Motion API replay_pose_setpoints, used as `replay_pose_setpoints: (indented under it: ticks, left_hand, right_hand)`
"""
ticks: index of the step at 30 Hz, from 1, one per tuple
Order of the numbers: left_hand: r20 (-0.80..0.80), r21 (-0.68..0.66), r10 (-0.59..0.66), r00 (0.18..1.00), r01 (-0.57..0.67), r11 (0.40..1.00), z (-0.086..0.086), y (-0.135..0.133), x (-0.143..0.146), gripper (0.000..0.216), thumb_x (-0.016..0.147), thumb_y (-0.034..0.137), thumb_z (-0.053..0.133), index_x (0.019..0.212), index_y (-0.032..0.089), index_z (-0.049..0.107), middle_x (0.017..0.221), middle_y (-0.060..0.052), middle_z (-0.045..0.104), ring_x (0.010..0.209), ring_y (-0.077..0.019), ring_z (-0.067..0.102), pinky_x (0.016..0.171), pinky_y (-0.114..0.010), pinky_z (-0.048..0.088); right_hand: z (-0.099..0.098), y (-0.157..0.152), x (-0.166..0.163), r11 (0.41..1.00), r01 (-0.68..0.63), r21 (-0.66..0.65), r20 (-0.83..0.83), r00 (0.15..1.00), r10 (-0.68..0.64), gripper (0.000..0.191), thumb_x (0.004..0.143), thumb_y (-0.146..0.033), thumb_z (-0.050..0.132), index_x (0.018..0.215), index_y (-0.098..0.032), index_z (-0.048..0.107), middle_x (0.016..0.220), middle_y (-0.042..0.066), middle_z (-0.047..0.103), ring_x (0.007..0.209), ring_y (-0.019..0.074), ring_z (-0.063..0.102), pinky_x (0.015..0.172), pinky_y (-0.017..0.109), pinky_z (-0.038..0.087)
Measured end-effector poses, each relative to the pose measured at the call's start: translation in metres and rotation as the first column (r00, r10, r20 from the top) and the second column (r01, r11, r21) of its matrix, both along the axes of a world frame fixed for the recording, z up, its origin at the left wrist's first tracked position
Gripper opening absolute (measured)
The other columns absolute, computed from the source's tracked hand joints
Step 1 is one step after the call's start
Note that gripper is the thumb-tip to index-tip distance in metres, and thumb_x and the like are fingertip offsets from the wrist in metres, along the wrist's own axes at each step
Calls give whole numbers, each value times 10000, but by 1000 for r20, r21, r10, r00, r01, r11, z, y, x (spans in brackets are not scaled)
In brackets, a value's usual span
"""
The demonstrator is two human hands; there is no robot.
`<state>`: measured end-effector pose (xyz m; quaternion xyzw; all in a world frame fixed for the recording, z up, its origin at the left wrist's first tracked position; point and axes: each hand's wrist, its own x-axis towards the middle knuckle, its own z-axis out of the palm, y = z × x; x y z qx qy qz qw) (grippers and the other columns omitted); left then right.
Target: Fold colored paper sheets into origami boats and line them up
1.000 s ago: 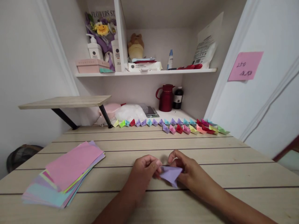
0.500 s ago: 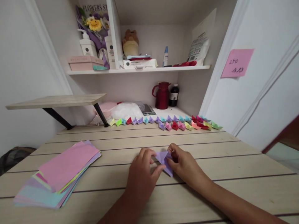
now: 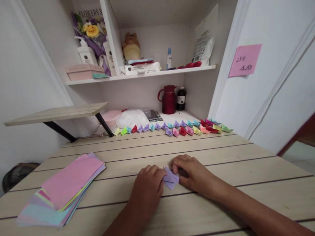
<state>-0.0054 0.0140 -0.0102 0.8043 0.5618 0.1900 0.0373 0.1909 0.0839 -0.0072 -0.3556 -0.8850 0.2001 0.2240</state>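
Note:
A small piece of folded purple paper (image 3: 171, 178) lies at the middle of the wooden table, showing layered, pointed flaps. On its left corner my left hand (image 3: 149, 185) is closed, thumb and forefinger pinching the edge. My right hand (image 3: 193, 173) curls around the right side of the paper, with the forefinger at its upper edge and the thumb at the right corner. The palm sides of both hands are hidden. Behind the hands, small folded paper boats (image 3: 182, 131) in many colours stand in rows along the back of the table.
A stack of coloured paper sheets (image 3: 72, 183) lies at the left. Behind it stands a raised wooden shelf (image 3: 61, 113) on black legs. At the back are a dark red jug (image 3: 169, 100), a dark bottle (image 3: 181, 98) and a white plastic bag (image 3: 134, 118).
The purple paper has turned and looks more compact, with crossing flaps on top. My left hand has drawn its fingers together on its edge. The view has shifted slightly.

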Motion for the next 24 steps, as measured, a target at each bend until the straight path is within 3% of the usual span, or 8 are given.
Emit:
replay_pose_setpoints:
  ticks: [5,13,17,21,22,24]
  left_hand:
    - [-78,-44,-23,997,20,999,7,-2,-4,259,854,79,471,993,233,627,989,-25,614,908,-202,521,805,-347,413]
    - [55,-47,41,998,-38,998,8,0,-12,213,782,69,537,860,234,647,962,-13,624,925,-201,549,813,-340,434]
    - [194,143,205,959,-234,962,10,-1,-12,248,799,30,436,888,203,590,972,-34,603,870,-184,588,757,-325,470]
    - [292,397,95,952,-211,893,15,-6,-6,201,852,164,498,1041,217,543,1179,-82,546,1086,-236,550,911,-400,453]
    - [292,382,78,953,-191,904,14,-7,-5,219,855,202,521,1072,228,533,1197,-83,542,1099,-244,545,928,-412,445]
    - [361,212,156,919,-244,946,11,-6,-6,306,842,193,528,1144,227,485,1174,-83,554,1010,-222,589,880,-385,472]
  right_hand:
    - [7,-1,5,997,-60,-52,-15,998,60,318,644,-99,703,912,-245,614,1028,12,642,978,218,551,863,325,394]
    - [-1,-3,-8,999,-16,29,-65,998,18,205,776,-152,648,964,-232,637,937,26,659,914,218,564,832,335,401]
    - [0,-4,-10,1000,-7,20,-60,998,9,165,802,-102,555,877,-223,639,868,22,665,849,202,569,784,320,408]
    - [0,-8,-12,1000,-2,9,-47,999,2,149,791,-138,565,872,-237,641,870,18,674,856,212,568,790,332,405]
    - [-1,-8,-13,1000,1,7,-50,999,-1,160,785,-152,573,897,-243,643,888,19,678,869,217,570,798,337,405]
    - [-4,-10,-17,1000,22,7,-73,997,-21,220,770,-165,581,961,-253,645,937,26,683,904,227,574,819,350,405]
